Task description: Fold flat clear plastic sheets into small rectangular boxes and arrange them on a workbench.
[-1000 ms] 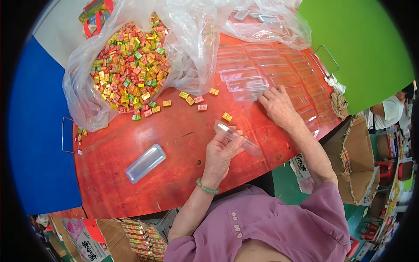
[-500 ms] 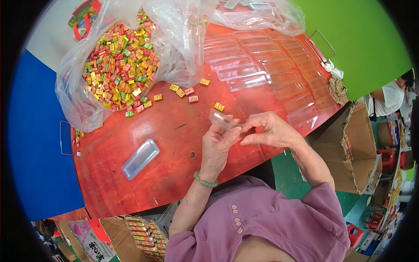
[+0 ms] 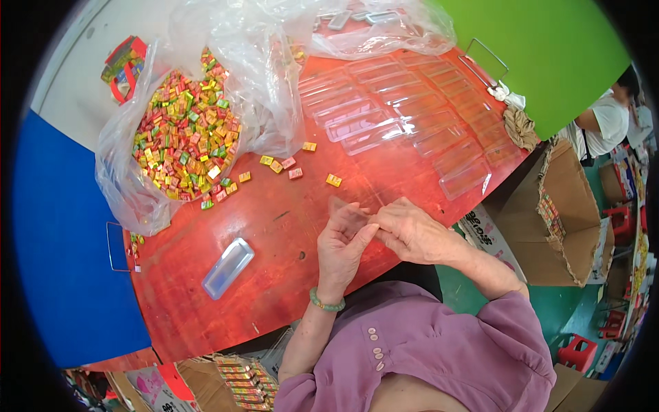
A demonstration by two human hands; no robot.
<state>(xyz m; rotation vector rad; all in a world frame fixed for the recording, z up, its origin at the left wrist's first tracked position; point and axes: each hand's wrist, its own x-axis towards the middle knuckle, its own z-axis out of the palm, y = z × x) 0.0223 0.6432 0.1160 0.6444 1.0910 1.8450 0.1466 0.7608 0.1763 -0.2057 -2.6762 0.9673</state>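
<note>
My left hand [image 3: 341,248], with a green bead bracelet at the wrist, holds a small clear plastic tray [image 3: 349,215] above the red table. My right hand [image 3: 417,232] is closed at the tray's near end, its fingertips meeting the left thumb; the fingers partly hide the tray. A single yellow wrapped candy [image 3: 333,180] lies just beyond my hands. To their left, another clear plastic tray [image 3: 228,268] rests on the table. Several loose candies, such as a pink one [image 3: 295,174], lie farther back.
A large clear bag [image 3: 130,199] of small wrapped candies [image 3: 189,141] stands at the back left. Rows of clear trays [image 3: 391,110] cover the back right of the red table [image 3: 274,254]. Cardboard boxes [image 3: 566,206] stand to the right, and a person [image 3: 607,120] is beyond them.
My right hand has turned and closed, its fingers now pressed against the plastic tray beside my left thumb. The whole view has shifted slightly; the table items look otherwise unchanged.
</note>
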